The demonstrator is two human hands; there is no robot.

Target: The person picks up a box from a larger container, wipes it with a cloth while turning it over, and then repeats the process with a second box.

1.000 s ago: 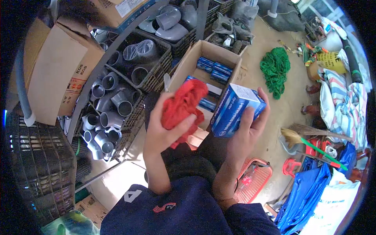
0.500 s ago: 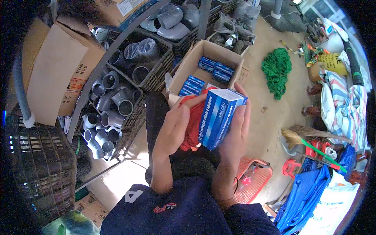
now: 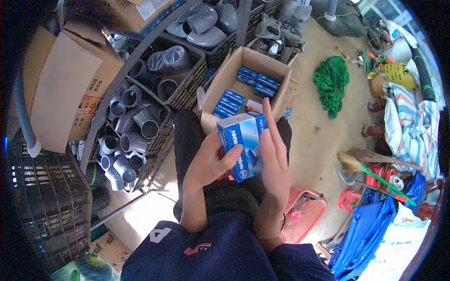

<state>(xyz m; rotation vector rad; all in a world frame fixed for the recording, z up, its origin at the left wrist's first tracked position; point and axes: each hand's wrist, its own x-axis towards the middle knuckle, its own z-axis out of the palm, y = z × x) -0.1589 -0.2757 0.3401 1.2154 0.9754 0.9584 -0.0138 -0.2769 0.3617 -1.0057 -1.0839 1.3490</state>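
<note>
Blue box (image 3: 247, 132): between the two hands, tilted, above the person's lap.
Left hand (image 3: 206, 161): clamped on the box, thumb across its printed face.
Right hand (image 3: 275, 166): against the opposite side, fingers straight; whether it grips, cannot tell.
Red cloth (image 3: 226, 176): mostly hidden, a scrap showing below the box.
Carton (image 3: 226, 78): just beyond, open, holding smaller blue packs (image 3: 229, 103).
</note>
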